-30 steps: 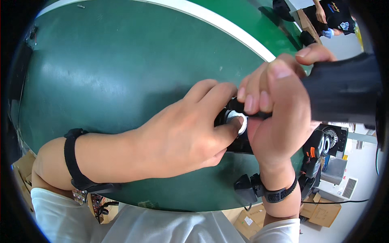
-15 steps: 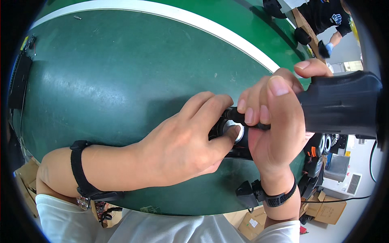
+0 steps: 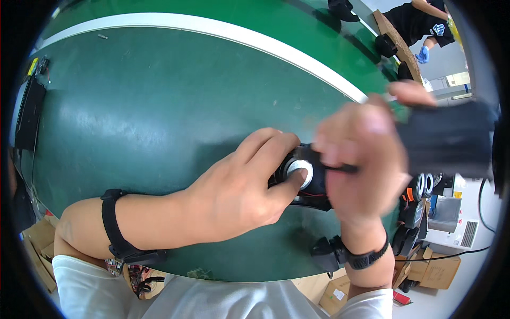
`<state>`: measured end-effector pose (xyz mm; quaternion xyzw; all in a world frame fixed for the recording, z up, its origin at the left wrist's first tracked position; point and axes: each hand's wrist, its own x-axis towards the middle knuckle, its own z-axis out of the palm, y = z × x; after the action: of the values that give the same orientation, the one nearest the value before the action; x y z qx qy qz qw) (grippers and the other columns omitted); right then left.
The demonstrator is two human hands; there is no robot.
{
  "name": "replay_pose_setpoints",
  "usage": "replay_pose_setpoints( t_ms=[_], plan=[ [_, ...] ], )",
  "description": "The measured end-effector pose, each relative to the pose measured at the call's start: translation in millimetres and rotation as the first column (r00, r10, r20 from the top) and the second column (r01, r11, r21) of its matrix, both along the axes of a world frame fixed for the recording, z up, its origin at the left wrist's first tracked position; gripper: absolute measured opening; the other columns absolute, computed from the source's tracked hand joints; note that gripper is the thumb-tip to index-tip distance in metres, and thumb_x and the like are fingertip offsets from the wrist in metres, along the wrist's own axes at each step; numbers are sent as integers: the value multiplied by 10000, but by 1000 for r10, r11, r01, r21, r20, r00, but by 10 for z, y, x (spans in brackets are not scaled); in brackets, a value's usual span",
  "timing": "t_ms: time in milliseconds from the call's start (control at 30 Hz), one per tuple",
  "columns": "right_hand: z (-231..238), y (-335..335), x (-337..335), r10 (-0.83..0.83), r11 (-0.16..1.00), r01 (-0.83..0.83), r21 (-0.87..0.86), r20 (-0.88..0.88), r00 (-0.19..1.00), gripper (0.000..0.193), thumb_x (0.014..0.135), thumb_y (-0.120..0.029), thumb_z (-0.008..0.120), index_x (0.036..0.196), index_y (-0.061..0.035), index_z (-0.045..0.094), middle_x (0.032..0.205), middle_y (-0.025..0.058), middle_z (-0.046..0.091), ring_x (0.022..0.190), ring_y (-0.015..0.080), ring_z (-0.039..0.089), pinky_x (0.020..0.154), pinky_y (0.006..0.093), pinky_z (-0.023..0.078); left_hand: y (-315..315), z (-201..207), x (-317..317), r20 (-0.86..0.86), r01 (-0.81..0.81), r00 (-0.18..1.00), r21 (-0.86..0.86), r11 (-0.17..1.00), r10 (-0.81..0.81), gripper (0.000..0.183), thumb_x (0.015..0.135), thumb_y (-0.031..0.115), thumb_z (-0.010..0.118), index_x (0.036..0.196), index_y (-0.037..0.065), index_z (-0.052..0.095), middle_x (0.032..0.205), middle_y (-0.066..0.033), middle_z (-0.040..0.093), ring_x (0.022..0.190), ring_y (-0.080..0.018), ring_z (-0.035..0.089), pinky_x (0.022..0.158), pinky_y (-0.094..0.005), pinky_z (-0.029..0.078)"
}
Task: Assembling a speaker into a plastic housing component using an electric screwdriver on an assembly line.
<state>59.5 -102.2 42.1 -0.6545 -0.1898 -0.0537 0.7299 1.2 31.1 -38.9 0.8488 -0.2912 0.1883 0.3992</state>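
Note:
My left hand (image 3: 241, 183) steadies a black device housing (image 3: 317, 201) on the green table, its fingers along the far side. Its thumb rests on a round white disc (image 3: 298, 173) set in a black ring in the housing. A thin red wire shows near the disc. Blurred by motion, my right hand (image 3: 364, 159) is closed round a thick black handheld tool (image 3: 446, 139), which looks like a power screwdriver. The tool's narrow black front end (image 3: 313, 156) reaches over the housing beside my left fingers; whether its tip touches is hidden.
The green table (image 3: 133, 117) has a white strip (image 3: 212, 26) along its far side. A black box with cables (image 3: 29, 114) stands at the left edge. Black parts (image 3: 411, 212) and cardboard boxes (image 3: 441, 270) are at the right. A co-worker's blue-gloved hand (image 3: 423, 55) shows far right.
The housing has shifted slightly, and more of the white disc shows by my left thumb. My right hand and the tool have blurred with motion. The co-worker's gloved hand no longer holds a black part.

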Motion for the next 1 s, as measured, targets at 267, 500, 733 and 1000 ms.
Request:
replay_pose_setpoints(
  t_ms=[267,500,733,1000],
  plan=[
    [581,-1359,-80,-15,938,-63,342,219,976,109,949,-94,567,890,-65,481,753,5,404,687,104,426,731,305,383,24,-7,-27,43,36,998,52,998,-38,607,568,65,862,1150,42,689,1368,-283,452,1161,-443,560,955,-501,520],
    [152,-1881,-91,-261,957,213,195,270,927,505,985,-292,500,1367,28,418,835,47,437,751,154,449,770,361,378,56,-59,34,-103,68,991,-161,985,-85,996,614,31,915,1405,50,309,1407,-272,394,1242,-445,516,956,-485,532],
    [72,-1865,-190,-447,894,424,143,295,844,645,933,-312,525,1425,46,314,896,83,465,780,188,492,790,401,391,99,90,154,-84,84,991,-183,980,-101,900,652,98,909,1379,11,386,1367,-264,430,1249,-421,509,984,-452,514],
    [-112,-1853,-314,-512,854,502,141,403,758,644,956,-230,574,1441,88,295,838,75,507,626,133,516,609,296,473,202,400,125,-237,60,971,103,993,-35,526,729,253,882,1200,100,705,1364,-241,470,1150,-387,602,922,-421,551]
  ],
)
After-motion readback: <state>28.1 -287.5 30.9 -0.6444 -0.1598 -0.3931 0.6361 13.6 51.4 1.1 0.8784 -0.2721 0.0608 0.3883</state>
